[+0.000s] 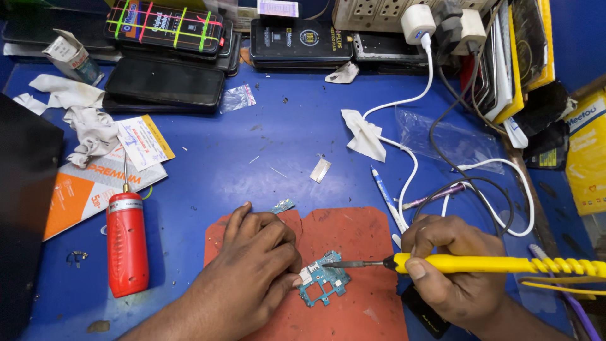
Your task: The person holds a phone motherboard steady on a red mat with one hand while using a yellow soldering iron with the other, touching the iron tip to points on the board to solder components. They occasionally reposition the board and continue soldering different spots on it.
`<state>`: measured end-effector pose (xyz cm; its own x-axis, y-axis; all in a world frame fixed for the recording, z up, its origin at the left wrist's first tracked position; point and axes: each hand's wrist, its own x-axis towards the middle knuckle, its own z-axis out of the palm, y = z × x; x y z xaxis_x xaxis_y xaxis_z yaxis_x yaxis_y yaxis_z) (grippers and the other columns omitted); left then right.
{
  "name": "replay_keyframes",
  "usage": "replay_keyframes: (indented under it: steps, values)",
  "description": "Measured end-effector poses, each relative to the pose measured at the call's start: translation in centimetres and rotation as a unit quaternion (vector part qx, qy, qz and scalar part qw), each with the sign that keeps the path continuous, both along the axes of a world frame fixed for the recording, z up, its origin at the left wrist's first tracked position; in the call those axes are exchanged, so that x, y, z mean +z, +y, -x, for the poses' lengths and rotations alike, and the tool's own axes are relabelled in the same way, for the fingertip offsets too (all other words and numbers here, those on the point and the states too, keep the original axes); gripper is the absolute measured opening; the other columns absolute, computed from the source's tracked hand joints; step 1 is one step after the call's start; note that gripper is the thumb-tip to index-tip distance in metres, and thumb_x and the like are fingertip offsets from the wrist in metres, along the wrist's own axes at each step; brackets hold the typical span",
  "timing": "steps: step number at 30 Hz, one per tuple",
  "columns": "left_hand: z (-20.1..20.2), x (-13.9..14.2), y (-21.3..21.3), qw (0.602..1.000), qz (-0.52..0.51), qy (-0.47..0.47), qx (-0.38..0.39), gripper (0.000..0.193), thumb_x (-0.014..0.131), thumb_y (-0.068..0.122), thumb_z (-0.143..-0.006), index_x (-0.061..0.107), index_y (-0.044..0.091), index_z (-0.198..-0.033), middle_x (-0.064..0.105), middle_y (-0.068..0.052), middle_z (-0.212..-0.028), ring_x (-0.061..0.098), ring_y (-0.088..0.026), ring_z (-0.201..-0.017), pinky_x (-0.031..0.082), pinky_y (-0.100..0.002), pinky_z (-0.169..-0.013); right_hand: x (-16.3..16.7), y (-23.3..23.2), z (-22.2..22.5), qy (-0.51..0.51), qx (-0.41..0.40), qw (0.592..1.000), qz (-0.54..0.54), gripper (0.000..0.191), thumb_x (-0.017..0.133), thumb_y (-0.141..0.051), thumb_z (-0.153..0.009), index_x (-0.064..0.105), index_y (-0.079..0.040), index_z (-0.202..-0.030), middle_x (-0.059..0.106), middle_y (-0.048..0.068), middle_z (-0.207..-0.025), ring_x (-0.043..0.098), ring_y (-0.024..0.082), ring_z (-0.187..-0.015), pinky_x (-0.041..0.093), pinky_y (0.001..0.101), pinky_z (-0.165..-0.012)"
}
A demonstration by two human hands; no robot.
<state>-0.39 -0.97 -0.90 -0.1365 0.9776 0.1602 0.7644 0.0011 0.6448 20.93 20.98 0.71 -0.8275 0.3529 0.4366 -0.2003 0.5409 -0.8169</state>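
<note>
A small teal circuit board [324, 281] lies on a red work mat [360, 240]. My left hand [255, 268] rests on the mat and pins the board's left edge with its fingertips. My right hand [451, 268] grips a yellow-handled soldering iron [492, 263], whose metal tip touches the top of the board. A coiled yellow cord runs off the iron to the right.
A red squeeze bottle with a needle tip [127, 243] lies left of the mat. Phones [165, 82] are stacked at the back, crumpled white tissues [88, 123] at the left. White and black cables [480, 183] loop at the right beside a blue pen [386, 192]. A second small board piece [283, 206] lies above the mat.
</note>
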Motion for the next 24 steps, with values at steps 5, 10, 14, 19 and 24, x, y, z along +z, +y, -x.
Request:
replay_keyframes:
  steps: [5, 10, 14, 19, 24]
  values:
    - [0.0, 0.1, 0.1, 1.0, 0.005, -0.001, -0.001, 0.012, 0.074, 0.016, -0.081, 0.069, 0.01, -0.089, 0.054, -0.005, -0.104, 0.049, -0.028, -0.118, 0.016, -0.065, -0.115, 0.1, 0.1, 0.0, -0.003, 0.005, 1.0, 0.007, 0.01, 0.063, -0.006, -0.09, 0.054, -0.004, -0.092, 0.064, 0.007, -0.074, 0.063, 0.013, -0.066, 0.051, 0.0264, -0.061]
    - [0.1, -0.1, 0.0, 1.0, 0.013, -0.004, -0.001, 0.011, 0.074, 0.016, -0.081, 0.069, 0.01, -0.089, 0.055, -0.005, -0.104, 0.049, -0.028, -0.118, 0.015, -0.065, -0.116, 0.1, 0.0, 0.0, -0.003, 0.003, 1.0, 0.008, 0.01, 0.063, -0.006, -0.09, 0.054, -0.004, -0.092, 0.065, 0.008, -0.074, 0.063, 0.013, -0.066, 0.051, 0.0265, -0.061]
    - [0.1, -0.7, -0.2, 1.0, 0.002, -0.005, -0.002, 0.013, 0.075, 0.02, -0.083, 0.069, 0.011, -0.09, 0.055, -0.005, -0.106, 0.048, -0.028, -0.121, 0.014, -0.066, -0.116, 0.1, 0.1, 0.0, -0.004, -0.003, 1.0, 0.001, 0.01, 0.064, -0.006, -0.089, 0.054, -0.004, -0.092, 0.065, 0.008, -0.074, 0.063, 0.013, -0.065, 0.051, 0.0261, -0.06]
    - [0.1, -1.4, -0.3, 0.999, -0.036, -0.001, -0.007, 0.013, 0.073, 0.023, -0.087, 0.067, 0.014, -0.094, 0.054, -0.004, -0.109, 0.048, -0.028, -0.125, 0.014, -0.067, -0.119, 0.1, 0.1, 0.0, -0.002, -0.003, 1.0, 0.005, 0.01, 0.064, -0.005, -0.089, 0.054, -0.004, -0.092, 0.066, 0.008, -0.074, 0.062, 0.012, -0.065, 0.051, 0.0262, -0.06]
    - [0.1, -1.5, -0.3, 1.0, -0.002, -0.004, -0.003, 0.013, 0.074, 0.022, -0.085, 0.067, 0.012, -0.091, 0.055, -0.005, -0.106, 0.048, -0.029, -0.126, 0.013, -0.066, -0.119, 0.1, 0.1, 0.0, -0.005, -0.006, 1.0, 0.006, 0.01, 0.064, -0.005, -0.088, 0.055, -0.005, -0.092, 0.066, 0.007, -0.074, 0.063, 0.013, -0.065, 0.052, 0.0266, -0.06]
